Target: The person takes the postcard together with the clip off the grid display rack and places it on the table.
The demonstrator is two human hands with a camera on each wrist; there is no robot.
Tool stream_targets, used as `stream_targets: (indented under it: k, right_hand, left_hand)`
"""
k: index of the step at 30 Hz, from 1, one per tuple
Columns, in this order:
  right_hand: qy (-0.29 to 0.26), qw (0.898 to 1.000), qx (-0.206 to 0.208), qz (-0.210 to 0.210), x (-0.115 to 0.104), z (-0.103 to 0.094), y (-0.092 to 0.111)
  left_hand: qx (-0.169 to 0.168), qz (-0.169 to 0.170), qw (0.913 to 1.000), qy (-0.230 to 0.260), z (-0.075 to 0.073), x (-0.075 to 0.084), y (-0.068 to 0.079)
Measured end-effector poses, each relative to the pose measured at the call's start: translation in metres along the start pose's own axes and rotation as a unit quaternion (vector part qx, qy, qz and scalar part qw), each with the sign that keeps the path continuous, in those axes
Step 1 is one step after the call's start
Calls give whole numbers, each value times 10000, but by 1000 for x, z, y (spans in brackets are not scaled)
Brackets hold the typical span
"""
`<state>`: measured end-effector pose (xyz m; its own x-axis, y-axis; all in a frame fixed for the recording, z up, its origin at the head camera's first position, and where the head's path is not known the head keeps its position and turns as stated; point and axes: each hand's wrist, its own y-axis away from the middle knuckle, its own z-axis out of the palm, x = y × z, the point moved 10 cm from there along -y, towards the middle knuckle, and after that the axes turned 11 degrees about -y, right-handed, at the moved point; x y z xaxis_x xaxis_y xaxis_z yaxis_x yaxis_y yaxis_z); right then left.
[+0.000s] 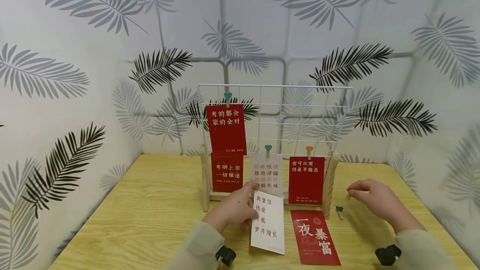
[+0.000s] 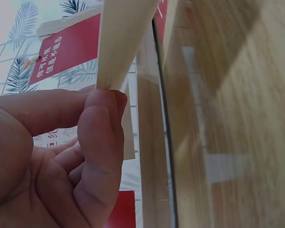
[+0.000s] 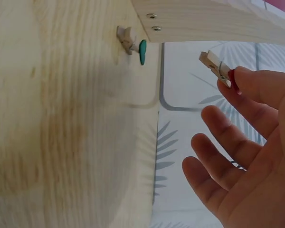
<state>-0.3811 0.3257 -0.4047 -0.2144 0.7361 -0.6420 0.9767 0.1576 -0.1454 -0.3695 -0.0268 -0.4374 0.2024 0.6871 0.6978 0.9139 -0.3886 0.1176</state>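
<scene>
My left hand (image 1: 236,207) pinches a white card (image 1: 269,224) with red writing by its left edge, in front of the rack. In the left wrist view the card (image 2: 123,42) appears nearly edge-on between thumb and finger. To the right of the rack, my right hand (image 1: 376,201) is raised over the table. Between its thumb and forefinger it pinches a small wooden clothespin (image 3: 217,66) with a red end, seen best in the right wrist view. A second clothespin (image 1: 339,212) with a green heart lies on the table near that hand.
A white wire grid rack (image 1: 277,86) with wooden feet (image 1: 205,178) stands at the back. Red cards (image 1: 226,136) and a pale card (image 1: 275,170) are on it, some under heart clothespins (image 1: 309,151). Another red card (image 1: 315,236) lies on the wooden table (image 1: 150,220).
</scene>
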Motion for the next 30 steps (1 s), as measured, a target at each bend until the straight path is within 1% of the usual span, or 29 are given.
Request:
stream_targets:
  k: [5, 13, 20, 25, 30]
  right_hand:
    - [19, 9995, -308, 22, 11, 10, -2]
    - [-68, 9967, -717, 362, 30, 24, -4]
    - [-9, 9954, -920, 266, 29, 33, -3]
    - [16, 9941, -1015, 374, 31, 39, -4]
    - [49, 9941, -1020, 354, 31, 40, -4]
  left_hand:
    - [-129, -114, 9998, -57, 6, -3, -1]
    - [-157, -327, 9993, -17, 12, -10, 0]
    - [-227, -401, 9988, -143, 22, -14, -6]
    - [-271, -419, 9988, -32, 29, -17, -8]
    - [-329, -399, 9986, 81, 34, -18, -9]
